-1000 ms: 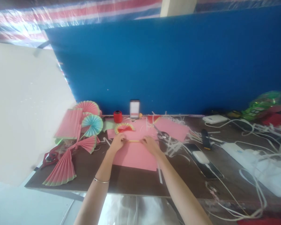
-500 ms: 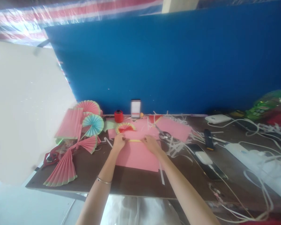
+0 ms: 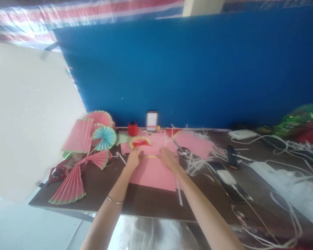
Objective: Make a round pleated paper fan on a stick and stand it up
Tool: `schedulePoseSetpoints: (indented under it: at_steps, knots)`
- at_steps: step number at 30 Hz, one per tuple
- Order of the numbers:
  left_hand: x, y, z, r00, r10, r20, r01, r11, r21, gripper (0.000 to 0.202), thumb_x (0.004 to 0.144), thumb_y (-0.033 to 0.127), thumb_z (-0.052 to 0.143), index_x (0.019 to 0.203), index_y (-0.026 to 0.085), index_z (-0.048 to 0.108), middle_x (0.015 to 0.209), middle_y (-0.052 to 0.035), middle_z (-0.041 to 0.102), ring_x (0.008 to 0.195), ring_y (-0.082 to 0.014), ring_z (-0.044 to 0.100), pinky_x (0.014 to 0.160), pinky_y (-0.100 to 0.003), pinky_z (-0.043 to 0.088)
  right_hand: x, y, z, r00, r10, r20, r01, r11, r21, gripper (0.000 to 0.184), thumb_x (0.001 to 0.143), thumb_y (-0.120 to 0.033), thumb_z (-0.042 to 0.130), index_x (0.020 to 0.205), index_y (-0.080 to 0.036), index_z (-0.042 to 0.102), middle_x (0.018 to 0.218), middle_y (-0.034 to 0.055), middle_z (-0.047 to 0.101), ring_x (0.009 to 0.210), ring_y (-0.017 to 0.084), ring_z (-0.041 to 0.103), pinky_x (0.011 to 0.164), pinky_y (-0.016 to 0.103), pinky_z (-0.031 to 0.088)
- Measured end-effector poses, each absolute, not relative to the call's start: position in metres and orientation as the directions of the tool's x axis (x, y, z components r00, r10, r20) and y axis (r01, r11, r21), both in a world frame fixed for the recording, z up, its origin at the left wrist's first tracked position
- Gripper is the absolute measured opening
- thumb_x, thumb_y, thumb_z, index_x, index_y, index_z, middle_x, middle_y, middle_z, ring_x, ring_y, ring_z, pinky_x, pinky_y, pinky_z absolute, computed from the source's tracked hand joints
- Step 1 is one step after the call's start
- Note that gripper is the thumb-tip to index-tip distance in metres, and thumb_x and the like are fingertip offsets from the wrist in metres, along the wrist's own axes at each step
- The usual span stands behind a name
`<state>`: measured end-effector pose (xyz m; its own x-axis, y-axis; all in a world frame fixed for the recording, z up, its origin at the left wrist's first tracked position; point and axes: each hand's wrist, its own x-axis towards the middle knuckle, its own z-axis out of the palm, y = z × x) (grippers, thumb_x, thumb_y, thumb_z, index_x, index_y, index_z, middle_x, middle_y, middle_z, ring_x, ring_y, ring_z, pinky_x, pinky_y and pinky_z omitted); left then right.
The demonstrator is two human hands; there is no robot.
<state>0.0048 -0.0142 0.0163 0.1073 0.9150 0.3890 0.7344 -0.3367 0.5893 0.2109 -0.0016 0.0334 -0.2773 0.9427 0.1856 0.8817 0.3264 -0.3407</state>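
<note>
Head view, left hand (image 3: pixel 134 158), right hand (image 3: pixel 168 159) on pink paper (image 3: pixel 152 175), far edge

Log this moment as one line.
left hand: on pink sheet, far edge | right hand: same edge | scissors: lying right of hands

A pink sheet (image 3: pixel 152 175) is seen at lower centre on a dark brown table (image 3: pixel 104 189). At left, a pleated fan (image 3: pixel 69 187) is coloured pink (edged pale green); a round fan (image 3: pixel 103 138) is banded teal and pink. Solid blue is shown by the board (image 3: pixel 193 69) above.
</note>
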Motion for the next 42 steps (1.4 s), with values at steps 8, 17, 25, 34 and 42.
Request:
schedulePoseSetpoints:
  at_steps: [8, 17, 25, 34, 42]
  knots:
    - [0.015, -0.031, 0.028, 0.335, 0.893, 0.301, 0.858, -0.421, 0.296, 0.025, 0.078, 0.012, 0.047, 0.088, 0.016, 0.069, 0.091, -0.0099, 0.061, 0.089, -0.0229, 0.052, 0.079, -0.035, 0.042, 0.202, -0.008, 0.026, -0.26, 0.919, 0.298, 0.905, 0.339, -0.256, 0.016, 0.086, -0.023, 0.045, 0.082, -0.017, 0.059, 0.11, 0.0095, 0.055, 0.103, 0.023, 0.046, 0.088, 0.036, 0.031]
    - [0.015, -0.028, 0.026, 0.311, 0.901, 0.301, 0.836, -0.41, 0.364, 0.027, 0.08, 0.007, 0.04, 0.095, 0.015, 0.062, 0.094, -0.0091, 0.063, 0.089, -0.0212, 0.056, 0.081, -0.033, 0.043, 0.206, -0.018, 0.035, -0.379, 0.86, 0.341, 0.864, 0.461, -0.203, 0.023, 0.089, -0.017, 0.038, 0.089, -0.019, 0.06, 0.106, 0.0088, 0.061, 0.104, 0.022, 0.048, 0.091, 0.038, 0.03]
    - [0.008, -0.02, 0.025, 0.18, 0.958, 0.225, 0.385, -0.279, 0.88, 0.018, 0.079, 0.03, 0.053, 0.079, 0.016, 0.065, 0.071, -0.004, 0.067, 0.064, -0.015, 0.06, 0.062, -0.025, 0.046, 0.218, -0.018, 0.046, -0.284, 0.923, 0.261, 0.627, 0.384, -0.678, 0.025, 0.082, -0.037, 0.049, 0.074, -0.019, 0.064, 0.078, 0.005, 0.067, 0.074, 0.018, 0.059, 0.069, 0.028, 0.042]
    - [0.007, -0.017, 0.031, -0.083, 0.996, 0.018, -0.116, -0.028, 0.993, 0.036, 0.056, 0.036, 0.077, 0.077, 0.012, 0.061, 0.054, -0.0025, 0.064, 0.049, -0.0154, 0.062, 0.053, -0.028, 0.053, 0.22, -0.025, 0.05, -0.386, 0.922, 0.003, 0.338, 0.145, -0.93, 0.027, 0.076, -0.043, 0.056, 0.068, -0.016, 0.057, 0.048, -0.0044, 0.051, 0.04, 0.008, 0.047, 0.04, 0.019, 0.035]
    - [0.025, -0.019, 0.024, -0.106, 0.989, -0.102, -0.37, 0.056, 0.927, 0.048, 0.048, 0.032, 0.083, 0.085, 0.013, 0.059, 0.068, -0.0034, 0.069, 0.069, -0.0206, 0.068, 0.071, -0.037, 0.057, 0.205, -0.028, 0.046, -0.338, 0.941, -0.03, 0.234, 0.053, -0.971, 0.03, 0.074, -0.045, 0.06, 0.064, -0.017, 0.054, 0.041, -0.0066, 0.048, 0.035, 0.007, 0.045, 0.038, 0.018, 0.034]
